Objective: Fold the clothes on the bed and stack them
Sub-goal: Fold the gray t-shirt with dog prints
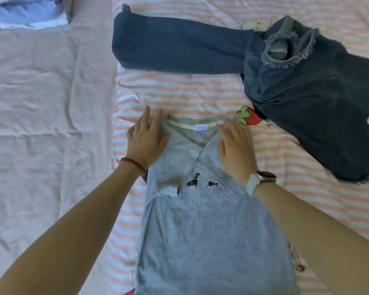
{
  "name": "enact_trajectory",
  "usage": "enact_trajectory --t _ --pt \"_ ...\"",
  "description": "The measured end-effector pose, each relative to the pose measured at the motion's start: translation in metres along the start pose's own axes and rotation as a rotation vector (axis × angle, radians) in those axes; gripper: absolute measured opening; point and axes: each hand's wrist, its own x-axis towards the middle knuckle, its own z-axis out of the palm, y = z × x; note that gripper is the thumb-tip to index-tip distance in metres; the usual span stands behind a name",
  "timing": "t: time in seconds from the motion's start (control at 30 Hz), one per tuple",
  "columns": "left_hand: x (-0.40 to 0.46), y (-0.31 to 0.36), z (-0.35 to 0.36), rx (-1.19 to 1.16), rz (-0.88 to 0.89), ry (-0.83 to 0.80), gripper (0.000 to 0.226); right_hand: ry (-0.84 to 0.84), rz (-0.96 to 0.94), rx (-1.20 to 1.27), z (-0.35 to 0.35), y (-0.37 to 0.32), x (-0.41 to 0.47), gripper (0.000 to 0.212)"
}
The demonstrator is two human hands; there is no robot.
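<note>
T-shirt (200,220), grey, lying lengthwise on striped blanket (179,92) at centre, sleeves folded inward and crossing below the collar (small dog prints peeking out). Left hand (146,138) flat on its 11 o'clock shoulder, fingers straight. Right hand (235,145) flat on the 1 o'clock shoulder, fingers straight too. Jeans (264,67) sprawled unfolded from 12 to 3 o'clock. Pillow (28,11) at far 10 o'clock.

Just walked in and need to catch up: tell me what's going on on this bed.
A person is folding a grey cotton T-shirt with small dog prints on the pink-and-white striped bedsheet. Both sleeves are already folded in across the middle. The left hand and right hand lie flat near the collar, pressing the shoulders. Dark blue denim jeans lie unfolded beyond the shirt, to the right. Nothing is stacked in view.
</note>
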Motion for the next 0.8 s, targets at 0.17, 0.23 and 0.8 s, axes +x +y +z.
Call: enact_trajectory --t 0.17,0.23,0.8 --pt "0.048 -0.002 -0.021 -0.19 -0.164 -0.138 0.054 -0.314 0.216 0.165 -0.017 0.045 0.056 0.06" --pt "0.056 0.001 -0.03 -0.271 -0.184 -0.196 0.045 -0.386 0.24 0.3 -0.023 0.05 0.074 0.05" --pt "-0.14 0.025 -0.035 -0.192 0.414 0.258 0.019 0.038 -0.247 0.096 -0.061 0.035 -0.099 0.021"
